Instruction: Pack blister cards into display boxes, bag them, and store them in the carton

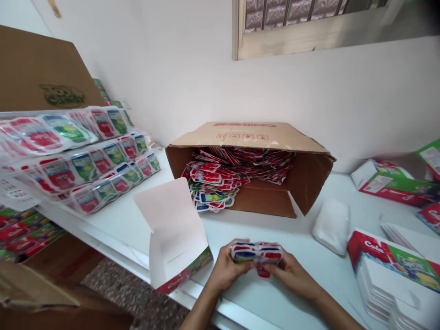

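My left hand [231, 268] and my right hand [288, 271] are closed from either side around a stack of candy packets [263, 251], red, blue and green with white edges. They hold it over the table near its front edge. Left of my hands stands an unfolded white display box [182, 229], its flap up and a red and green Cola and Sprite strip along its front. Behind, a brown carton [250, 137] lies on its side with its mouth towards me. Many more packets [213, 178] are piled inside and spill out at its left.
On the left, clear trays of packets [85, 167] are stacked beside another carton [44, 68]. A white plastic bundle [332, 225] and flat box blanks [388, 284] lie at right, with folded boxes [392, 183] behind. The table's front edge [185, 298] runs close to my arms.
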Demonstrator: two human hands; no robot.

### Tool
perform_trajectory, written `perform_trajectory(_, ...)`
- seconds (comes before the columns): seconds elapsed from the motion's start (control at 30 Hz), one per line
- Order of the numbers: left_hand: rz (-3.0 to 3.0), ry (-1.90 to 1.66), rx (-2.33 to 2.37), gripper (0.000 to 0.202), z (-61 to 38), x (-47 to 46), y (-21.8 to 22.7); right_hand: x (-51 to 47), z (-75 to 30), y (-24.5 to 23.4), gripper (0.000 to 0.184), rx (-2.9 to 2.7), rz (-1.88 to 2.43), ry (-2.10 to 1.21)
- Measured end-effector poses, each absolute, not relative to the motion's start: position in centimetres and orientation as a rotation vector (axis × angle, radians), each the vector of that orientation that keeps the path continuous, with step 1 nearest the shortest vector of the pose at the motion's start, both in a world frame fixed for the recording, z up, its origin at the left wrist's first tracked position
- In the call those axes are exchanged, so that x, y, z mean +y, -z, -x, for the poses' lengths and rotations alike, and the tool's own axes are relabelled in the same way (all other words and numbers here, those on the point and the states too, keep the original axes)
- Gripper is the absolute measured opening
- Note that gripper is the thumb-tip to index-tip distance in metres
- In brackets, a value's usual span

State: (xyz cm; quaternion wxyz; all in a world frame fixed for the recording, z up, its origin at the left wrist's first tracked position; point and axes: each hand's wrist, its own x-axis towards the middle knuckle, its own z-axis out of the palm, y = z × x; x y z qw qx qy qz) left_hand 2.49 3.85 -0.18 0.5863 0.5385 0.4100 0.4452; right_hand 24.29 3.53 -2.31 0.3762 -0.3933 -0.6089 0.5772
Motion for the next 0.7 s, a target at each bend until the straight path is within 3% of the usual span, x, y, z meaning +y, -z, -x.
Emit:
perform_trajectory(0.1, -1.341, -1.056, 1.027, 0.026, -2.5, 4.0, 0.1, 4.7, -25.1, 1.0, 0.045, -1.630, 0.936, -1.582)
perform_trajectory(0.2, -1.252, -1.084, 1.032, 0.024, -2.6, 3.8, 0.1, 8.0, -25.9, -1.3, 0.054, -1.856, 0.824, -1.591)
perform_trajectory(0.3, -1.193, -1.072, 1.015, 0.028, -2.8, 3.5, 0.2, 14.0, -25.4, -3.6, 0.069, -2.016, 1.037, -1.157)
perform_trajectory(0.37, -1.172, -1.070, 1.008, 0.029, -2.8, 3.4, 0.2, 19.1, -24.2, -5.1, 0.051, -2.021, 1.310, -0.642)
perform_trajectory(0.47, -1.143, -1.074, 1.000, 0.029, -2.9, 3.6, 0.6, 26.9, -21.8, -7.6, 0.043, -1.929, 1.442, -0.300)
perform_trajectory(0.7, -0.993, -1.096, 0.992, 0.038, -3.1, 4.3, 2.7, 36.3, -19.0, -11.1, 0.030, -2.105, 1.536, 0.061)
